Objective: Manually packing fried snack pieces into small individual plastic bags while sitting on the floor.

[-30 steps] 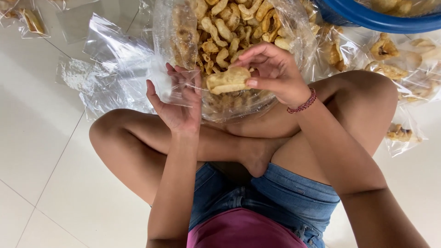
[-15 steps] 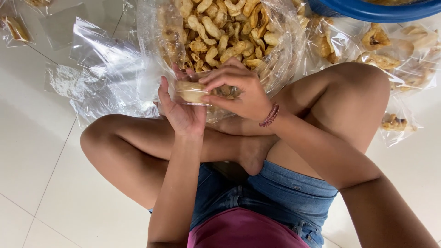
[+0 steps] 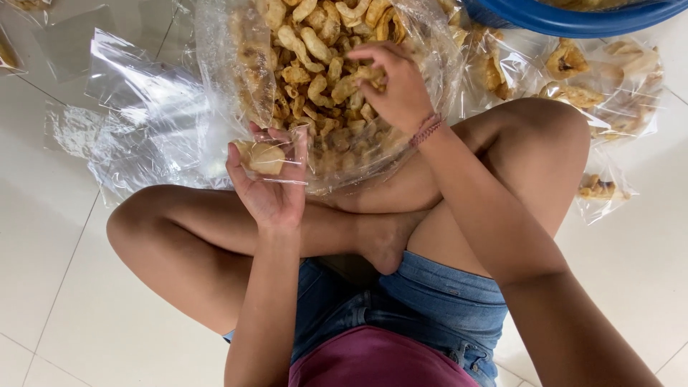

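Left hand [image 3: 269, 183] cupped round small clear bag [image 3: 276, 154] w/ one snack inside. Right hand [image 3: 394, 86] pinches snacks [image 3: 308, 64] in big open bag [image 3: 222, 79].

blue basin [image 3: 573, 18] cropped, right fingertips buried

A single head-worn camera looks almost straight down from close above the seated person's lap, with the crossed legs [image 3: 344, 229] filling the middle of the frame, the white tiled floor [image 3: 50, 236] at the left edge, and a blue basin [image 3: 573, 18] cut off at the upper right.
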